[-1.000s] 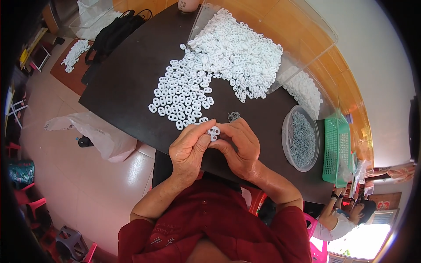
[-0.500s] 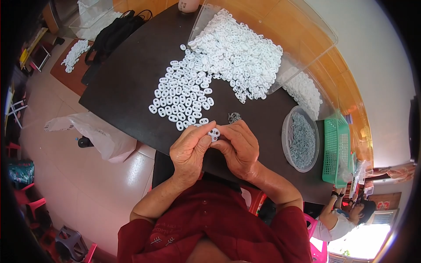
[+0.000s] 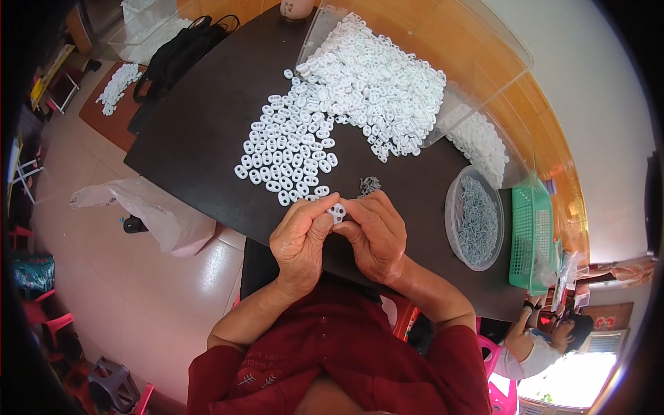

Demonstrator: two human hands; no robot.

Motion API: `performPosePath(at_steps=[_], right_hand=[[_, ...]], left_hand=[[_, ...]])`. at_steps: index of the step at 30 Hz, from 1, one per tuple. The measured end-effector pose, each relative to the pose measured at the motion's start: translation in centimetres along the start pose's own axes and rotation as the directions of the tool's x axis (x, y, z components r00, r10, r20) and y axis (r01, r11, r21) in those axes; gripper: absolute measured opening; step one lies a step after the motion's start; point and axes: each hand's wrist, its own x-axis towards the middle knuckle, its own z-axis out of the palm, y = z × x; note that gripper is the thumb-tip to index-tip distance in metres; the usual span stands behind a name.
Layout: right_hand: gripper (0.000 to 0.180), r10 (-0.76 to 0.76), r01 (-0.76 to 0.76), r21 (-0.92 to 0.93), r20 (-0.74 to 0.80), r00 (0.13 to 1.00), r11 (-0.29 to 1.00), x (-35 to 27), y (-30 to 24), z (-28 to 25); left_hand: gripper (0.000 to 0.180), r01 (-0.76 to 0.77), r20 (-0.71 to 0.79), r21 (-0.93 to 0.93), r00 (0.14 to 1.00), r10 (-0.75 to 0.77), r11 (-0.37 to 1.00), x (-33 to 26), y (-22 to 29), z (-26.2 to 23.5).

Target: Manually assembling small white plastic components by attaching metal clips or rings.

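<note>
Both hands meet over the near edge of the dark table. My left hand (image 3: 299,238) pinches a small white plastic piece with holes (image 3: 337,213) between thumb and forefinger. From the other side, my right hand (image 3: 377,235) grips the same piece with closed fingertips; whether it also holds a screw is hidden. Just beyond my hands lie many loose white oval two-hole pieces (image 3: 287,149), spread flat. They run back to a large heap of the same pieces (image 3: 377,79). A little pile of grey screws (image 3: 369,185) lies beyond my right hand.
To the right stand a round clear tub (image 3: 451,228) of screws and a green basket (image 3: 529,242). Clear plastic bins (image 3: 494,52) hold white pieces at the back. A black bag (image 3: 176,66) lies at far left, a plastic bag (image 3: 162,214) beside the table. Another person (image 3: 536,349) sits at right.
The white piece has turned slightly between my fingertips. Both hands stay in nearly the same place, and the things on the table have not moved.
</note>
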Motion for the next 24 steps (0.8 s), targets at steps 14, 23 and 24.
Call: performPosePath(at_steps=[14,23,24], right_hand=[[0.031,-0.033,0.033,-0.022,-0.027,0.999,0.999,-0.3,-0.2,0.6],[0.030,-0.026,0.025,-0.030,-0.034,0.999,0.999,-0.5,-0.1,0.7],[0.030,-0.031,0.030,-0.040,-0.035,0.999,0.999,-0.4,-0.1,0.7]], left_hand=[[0.020,0.033,-0.041,-0.009,0.999,-0.033,0.999,-0.5,-0.1,0.3],[0.018,0.014,-0.102,-0.027,0.995,-0.017,1.000,-0.8,-0.9,1.0],[0.016,-0.013,-0.134,-0.021,0.991,0.010,1.000,-0.8,-1.0,1.1]])
